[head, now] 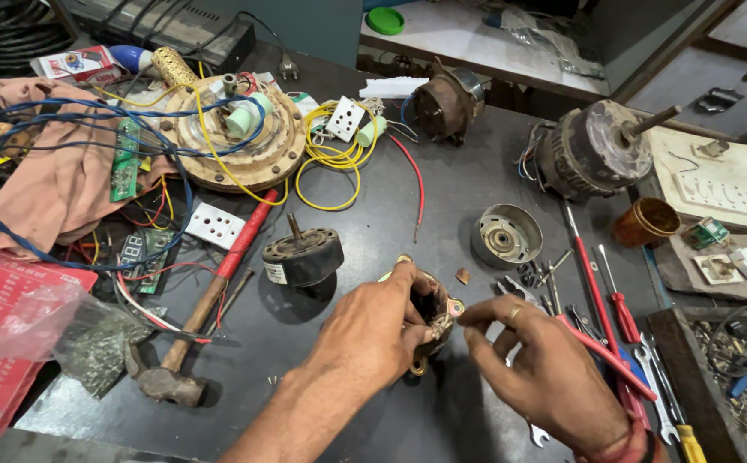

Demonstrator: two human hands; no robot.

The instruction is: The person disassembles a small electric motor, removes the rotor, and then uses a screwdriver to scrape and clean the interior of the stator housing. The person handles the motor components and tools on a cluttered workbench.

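Head view, dark counter [408, 197] crowded with motor parts. Left hand [369, 330] was wrapped around a small motor stator [432, 321] with brass-coloured lugs, its grip clamped on the housing and holding it just above the counter. Right hand [545, 373] met it from the right, thumb and forefinger pinched together on the pale winding leads at the stator's open face; a ring showed on one finger. Taking the stator as landmark: a black rotor with a shaft [303, 255] stood just beyond it to the left, a silver end bell [505, 236] beyond it to the right, and a small copper-coloured piece [462, 275] lay between the end bell and the stator. Red-handled screwdrivers [618, 309] and spanners [658, 390] lay to its right, partly under the right wrist. A hammer with a red-taped handle [219, 287] lay well to its left, and a larger motor [592, 150] sat far beyond it to the right. Risks, as judged: the thin leads could snap or lose enamel if the pinch pulled sideways against the lamination edge; the stator could twist out of the left hand since it was unsupported; the loose copper-coloured piece could be swept away by a sleeve or wrist.
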